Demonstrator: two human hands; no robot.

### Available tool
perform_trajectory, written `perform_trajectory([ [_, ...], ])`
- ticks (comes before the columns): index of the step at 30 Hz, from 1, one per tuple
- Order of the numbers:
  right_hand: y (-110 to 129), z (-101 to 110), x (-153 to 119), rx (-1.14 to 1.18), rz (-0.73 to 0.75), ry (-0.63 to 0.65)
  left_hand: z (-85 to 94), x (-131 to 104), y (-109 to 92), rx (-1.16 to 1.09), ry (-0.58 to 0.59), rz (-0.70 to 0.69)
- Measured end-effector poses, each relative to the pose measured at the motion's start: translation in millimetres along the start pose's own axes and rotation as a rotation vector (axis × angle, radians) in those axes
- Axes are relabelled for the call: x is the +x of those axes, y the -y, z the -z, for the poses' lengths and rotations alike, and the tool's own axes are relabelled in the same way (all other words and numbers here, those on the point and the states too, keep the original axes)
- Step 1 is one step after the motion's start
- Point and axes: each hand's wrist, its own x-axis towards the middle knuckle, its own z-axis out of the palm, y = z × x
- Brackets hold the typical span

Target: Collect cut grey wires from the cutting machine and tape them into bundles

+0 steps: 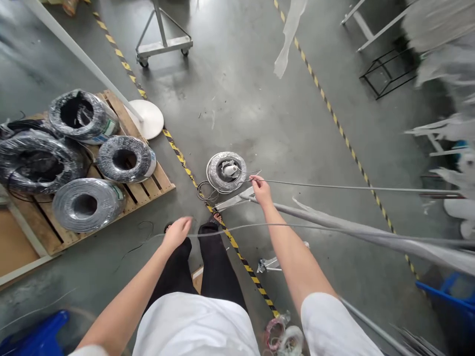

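My right hand (261, 190) is closed, its fingers pinching a thin grey cable (319, 185) that runs off to the right edge. Just left of it, a coil of grey cable (227, 171) sits on a round stand on the floor. A few loose loops (207, 190) hang at the coil's left side. My left hand (178, 232) is over my legs, its fingertips smeared by motion. Another grey strand (237, 227) crosses from beside the left hand, past my right forearm, to the right; whether the left hand grips it is unclear.
Several wrapped cable coils (89, 204) stand on a wooden pallet (158, 184) at left, near a white post base (147, 120). A long wrapped pole (334, 222) extends rightward. Blue bins (451, 291) and tape rolls (291, 341) are lower down. A wheeled frame (164, 46) stands ahead.
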Motion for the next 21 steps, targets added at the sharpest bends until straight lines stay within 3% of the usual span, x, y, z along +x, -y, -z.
perform_trajectory([
  [4, -8, -15, -4, -0.102, 0.078, 0.010, -35.9, 151, -125, -0.230, 0.010, -0.310],
  [7, -9, -19, -4, -0.176, 0.110, -0.068, -57.3, 225, -171, -0.374, 0.121, -0.430],
  [10, -12, -21, -3, -0.205, 0.083, -0.165, -63.2, 258, -173, -0.530, 0.244, -0.539],
  [15, -23, -37, -6, -0.191, -0.013, -0.343, -51.6, 274, -148, -0.497, 0.588, -0.681],
  [18, -28, -51, -14, -0.146, -0.040, -0.392, -46.2, 285, -137, -0.524, 0.529, -0.702],
  [21, -31, -55, -29, -0.141, -0.043, -0.349, -34.4, 308, -134, -0.674, 0.304, -0.655],
])
